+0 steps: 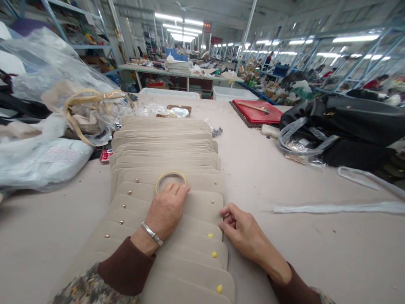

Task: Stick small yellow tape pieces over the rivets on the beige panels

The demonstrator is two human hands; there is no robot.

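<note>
Overlapping beige flat panels (192, 247) with rounded corners run in a long row down the table. Small metal studs (124, 206) show along their left side and on two panels at the right; yellow bits (214, 254) mark the right ends of nearer ones. Over the row, my left hand (169, 208) is closed at the near rim of a yellow tape roll (171, 173), its fingertips partly hidden. My right hand (245, 232) is beside the panels' right edge, fingers curled and pinched together. Whatever may be between those fingertips cannot be made out.
Clear plastic bags (40, 162) and a loop of tan strap (77, 116) crowd the left. A red slab (257, 111) carries a stick-like tool at the back. To the right are black bags (347, 124) and a white strip (340, 208).
</note>
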